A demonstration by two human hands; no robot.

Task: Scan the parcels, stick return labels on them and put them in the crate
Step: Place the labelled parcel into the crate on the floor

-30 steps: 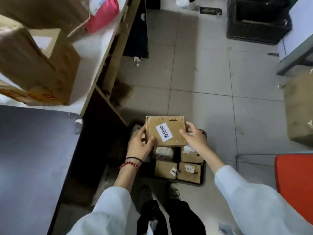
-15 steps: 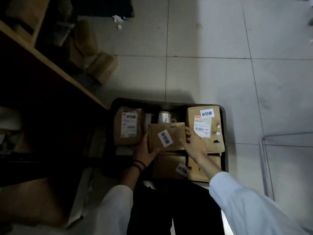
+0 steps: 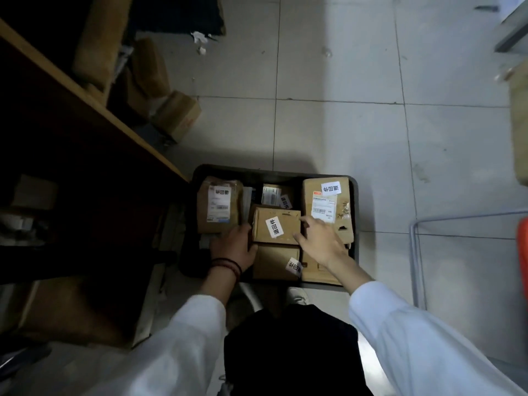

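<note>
The grey tiled floor (image 3: 328,132) is filling most of the view, with a wooden desk (image 3: 85,90) running along the left and a loose cardboard box (image 3: 177,115) lying under its far end. A dark crate (image 3: 257,170) is sitting on the floor just in front of the person's knees, packed with brown parcels. A tall parcel (image 3: 310,192) is taking up the crate's right side, and another (image 3: 204,215) is standing at its left.

Between them, the small parcel (image 3: 288,228) is lying flat on top of the others, inside the crate, its white return label (image 3: 274,227) facing up.

Both arms, in white sleeves, are reaching down into the crate. The left hand (image 3: 233,247) is gripping the parcel's left edge, thumb against the near corner, its fingers hidden by the box. The right hand (image 3: 320,241) is resting loose and spread, with only its fingertips (image 3: 303,221) touching the parcel's right edge.

Dark bead bracelets (image 3: 228,265) are circling the left wrist.
</note>
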